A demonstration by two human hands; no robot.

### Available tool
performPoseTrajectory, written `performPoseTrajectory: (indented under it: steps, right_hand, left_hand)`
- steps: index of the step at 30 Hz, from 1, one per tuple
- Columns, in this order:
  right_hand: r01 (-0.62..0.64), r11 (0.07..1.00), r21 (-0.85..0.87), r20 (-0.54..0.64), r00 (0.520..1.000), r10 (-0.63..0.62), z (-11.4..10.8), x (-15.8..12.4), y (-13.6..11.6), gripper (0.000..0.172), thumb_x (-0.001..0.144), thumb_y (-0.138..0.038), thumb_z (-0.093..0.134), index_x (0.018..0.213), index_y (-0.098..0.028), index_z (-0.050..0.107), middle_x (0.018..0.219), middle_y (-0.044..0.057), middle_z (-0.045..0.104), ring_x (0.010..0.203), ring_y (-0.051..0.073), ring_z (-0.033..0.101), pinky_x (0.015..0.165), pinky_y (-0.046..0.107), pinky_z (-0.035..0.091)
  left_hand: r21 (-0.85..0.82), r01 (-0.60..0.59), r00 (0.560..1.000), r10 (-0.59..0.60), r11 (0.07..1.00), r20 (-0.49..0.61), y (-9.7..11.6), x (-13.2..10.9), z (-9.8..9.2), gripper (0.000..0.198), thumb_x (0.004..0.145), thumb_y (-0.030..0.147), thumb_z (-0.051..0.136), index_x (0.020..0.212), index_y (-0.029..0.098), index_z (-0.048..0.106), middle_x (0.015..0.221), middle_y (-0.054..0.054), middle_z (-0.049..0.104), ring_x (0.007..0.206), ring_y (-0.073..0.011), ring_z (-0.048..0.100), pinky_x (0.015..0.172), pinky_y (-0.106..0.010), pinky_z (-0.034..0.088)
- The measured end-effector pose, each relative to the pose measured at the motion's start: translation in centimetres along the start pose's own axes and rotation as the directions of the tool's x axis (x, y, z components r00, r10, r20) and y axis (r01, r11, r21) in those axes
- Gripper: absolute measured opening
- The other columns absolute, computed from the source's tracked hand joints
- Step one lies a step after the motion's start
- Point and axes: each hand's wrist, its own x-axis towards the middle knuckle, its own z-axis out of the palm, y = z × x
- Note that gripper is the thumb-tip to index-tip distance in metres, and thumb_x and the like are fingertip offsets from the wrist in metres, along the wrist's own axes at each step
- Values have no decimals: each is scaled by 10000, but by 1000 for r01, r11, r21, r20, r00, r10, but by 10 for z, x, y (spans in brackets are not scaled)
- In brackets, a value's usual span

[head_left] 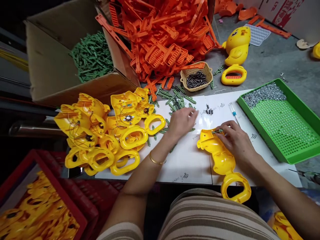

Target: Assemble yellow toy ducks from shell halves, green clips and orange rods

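My right hand (236,138) pinches a small green plastic piece (218,131) over the top end of a yellow duck-shaped shell half (221,156). That shell lies hollow side up, its ring handle (236,188) reaching past the near table edge. My left hand (182,122) hovers with fingers stretched out and apart, nothing visible in them, beside a scatter of green plastic pieces (175,103). Just right of its fingertips lie several small dark springs (209,110) on the white sheet (192,163).
Wired yellow shell halves (100,133) are heaped at left. Behind are a cardboard box (47,56), orange parts (162,36) and a spring basket (196,87). A screwdriver (233,111), a green tray (287,140) with screws and a closed yellow duck (237,46) sit right. A red crate (82,213) stands lower left.
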Motion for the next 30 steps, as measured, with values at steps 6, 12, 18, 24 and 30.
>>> performPoseTrajectory:
  steps: [6, 12, 18, 24, 30]
  right_hand:
    - [-33, 999, -17, -21, 999, 33, 5, -4, -11, 198, 971, -313, 470, 1063, -200, 604, 1083, 82, 632, 744, 183, 643, 629, 316, 511]
    - [-40, 998, 54, 9, 999, 40, 2, -4, -12, 168, 956, -264, 485, 1064, -205, 600, 1037, 67, 653, 799, 188, 651, 704, 312, 505]
    - [-82, 997, 6, 90, 993, 81, -2, -5, -18, 202, 963, -286, 477, 1091, -206, 612, 1045, 61, 640, 817, 204, 658, 716, 329, 503]
    - [-110, 991, -73, 157, 980, 120, -3, -8, -30, 244, 971, -289, 449, 1126, -183, 604, 1070, 77, 622, 764, 210, 657, 654, 339, 498]
    - [-126, 988, -90, 168, 976, 140, -1, -12, -34, 261, 977, -278, 432, 1149, -169, 595, 1095, 90, 617, 840, 232, 667, 666, 340, 504]
  left_hand:
    - [263, 151, 985, -166, 953, 36, -21, 52, 8, 286, 785, 438, 715, 825, 156, 679, 786, -119, 707, 808, -318, 684, 736, -409, 515]
    - [-395, 231, 970, -243, 889, 21, -26, 48, 7, 234, 660, 142, 773, 833, 189, 622, 541, 74, 546, 477, -121, 554, 513, -240, 460]
    - [-755, 75, 966, -235, 651, -107, 8, -29, -16, 186, 728, 299, 810, 845, 174, 737, 685, 2, 710, 549, -98, 630, 489, -199, 476]
    - [-614, -96, 976, -46, 784, -211, 18, -74, 12, 72, 779, 233, 783, 850, 225, 788, 719, -6, 724, 658, -108, 596, 552, -213, 478]
    - [-555, -208, 962, 67, 806, -263, 8, -74, 27, 93, 799, 227, 767, 889, 245, 781, 782, -5, 757, 732, -134, 583, 626, -253, 498]
